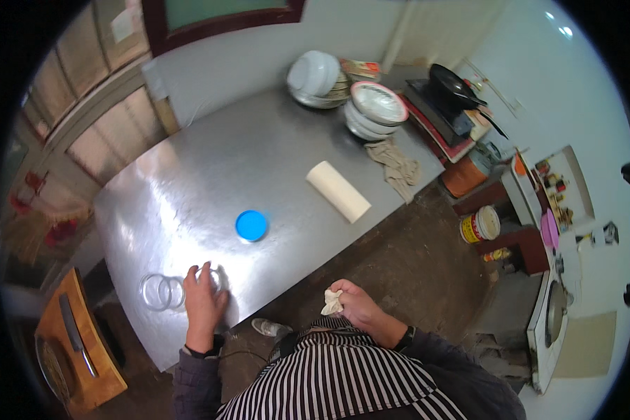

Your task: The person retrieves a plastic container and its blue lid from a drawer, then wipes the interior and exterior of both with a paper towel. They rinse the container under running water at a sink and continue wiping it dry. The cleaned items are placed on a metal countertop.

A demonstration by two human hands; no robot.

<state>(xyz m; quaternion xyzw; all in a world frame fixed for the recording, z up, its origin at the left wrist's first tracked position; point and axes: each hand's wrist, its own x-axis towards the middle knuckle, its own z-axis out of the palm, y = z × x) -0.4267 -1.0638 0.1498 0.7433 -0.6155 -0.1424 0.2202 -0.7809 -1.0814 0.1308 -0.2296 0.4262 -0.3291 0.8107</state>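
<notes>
My left hand (205,304) rests over a clear round container (216,281) near the front edge of the stainless steel table (205,173); its fingers hide part of it, and whether they grip it is unclear. Just left of that hand stand clear round containers (155,292), overlapping in view. My right hand (358,307) is closed on a crumpled whitish paper or cloth (332,302), held off the table in front of the striped apron. A blue round lid (251,226) lies farther in on the metal top. To its right lies a roll of cream paper towel (338,191).
Stacked bowls (373,113) and a beige cloth (396,165) occupy the table's far right, beside more dishes (315,79). A black frying pan (451,86) sits beyond them. At lower left, a cleaver (73,328) lies on a wooden board (102,367). A labelled bucket (480,224) stands at right.
</notes>
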